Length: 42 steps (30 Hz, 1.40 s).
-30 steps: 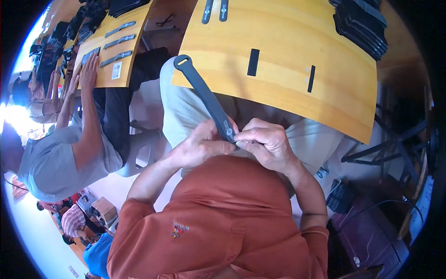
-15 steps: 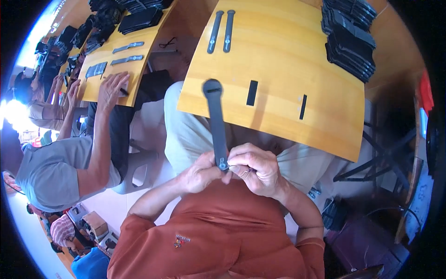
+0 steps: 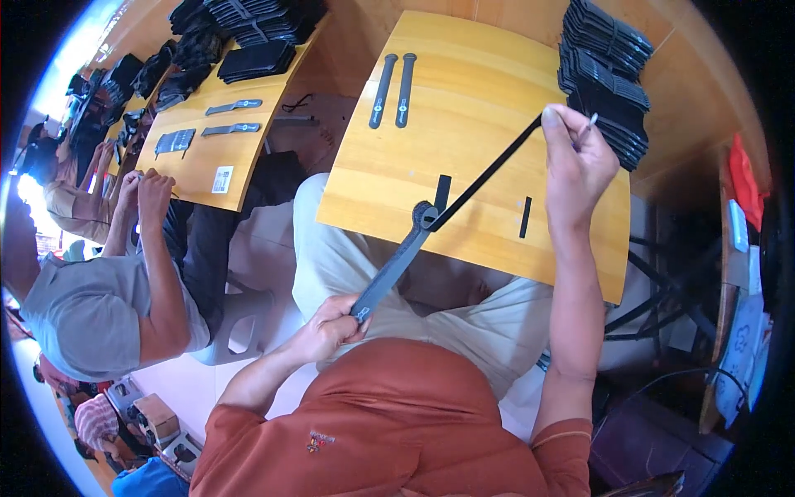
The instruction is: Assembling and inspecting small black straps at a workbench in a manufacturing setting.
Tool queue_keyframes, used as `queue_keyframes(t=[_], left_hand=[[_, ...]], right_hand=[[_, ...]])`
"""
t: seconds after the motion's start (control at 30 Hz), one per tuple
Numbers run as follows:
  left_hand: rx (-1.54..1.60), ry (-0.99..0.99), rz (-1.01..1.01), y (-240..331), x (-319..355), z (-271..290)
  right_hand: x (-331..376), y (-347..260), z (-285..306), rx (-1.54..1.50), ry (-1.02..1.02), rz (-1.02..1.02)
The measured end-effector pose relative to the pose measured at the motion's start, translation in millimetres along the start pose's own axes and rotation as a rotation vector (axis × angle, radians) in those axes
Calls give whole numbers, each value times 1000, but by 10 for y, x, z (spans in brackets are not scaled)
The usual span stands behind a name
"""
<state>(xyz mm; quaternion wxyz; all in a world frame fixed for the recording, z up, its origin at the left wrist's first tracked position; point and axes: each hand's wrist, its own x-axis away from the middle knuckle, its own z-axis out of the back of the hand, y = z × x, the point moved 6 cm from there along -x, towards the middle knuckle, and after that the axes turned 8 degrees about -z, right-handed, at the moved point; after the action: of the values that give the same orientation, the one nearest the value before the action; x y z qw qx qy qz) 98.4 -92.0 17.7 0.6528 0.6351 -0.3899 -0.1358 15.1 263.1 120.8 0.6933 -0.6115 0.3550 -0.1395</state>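
Observation:
A grey strap with a rounded end slants up over the table's near edge. Its lower, marked end is gripped in my left hand, fingers closed. From the rounded end a narrow black band stretches taut to my right hand, which pinches its far end above the table. I cannot tell exactly how the band passes through the rounded end. A small pale, pointed thing sticks out from the fingers of the right hand; its kind is unclear.
Two grey straps lie side by side on the yellow wooden table. Black strips sit near its front edge. Stacked dark pouches stand at the far right. On the left, a co-worker sits at another table.
My right hand has moved from the strap's marked end up and right, and the black band now stretches from it. The strap has tilted right. The left hand has shifted slightly left and down.

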Motion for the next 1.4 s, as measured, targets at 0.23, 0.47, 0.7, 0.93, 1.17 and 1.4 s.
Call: queue_keyframes(t=[0.23,0.47,0.7,0.93,1.17,1.4], left_hand=[[185,23,102,-479,307,241],[307,39,-51,-467,190,62],[380,-11,-120,-361,110,20],[423,-41,-96,-454,76,33],[419,-25,-156,-413,26,69],[275,81,-235,-331,-93,140]], right_hand=[[-722,224,278,88,239,181],[-294,427,-393,620,83,641],[205,1043,-1026,764,-363,530],[137,1190,-1358,895,-531,390],[98,1168,-1490,965,-584,351],[113,1178,-1470,979,-604,318]])
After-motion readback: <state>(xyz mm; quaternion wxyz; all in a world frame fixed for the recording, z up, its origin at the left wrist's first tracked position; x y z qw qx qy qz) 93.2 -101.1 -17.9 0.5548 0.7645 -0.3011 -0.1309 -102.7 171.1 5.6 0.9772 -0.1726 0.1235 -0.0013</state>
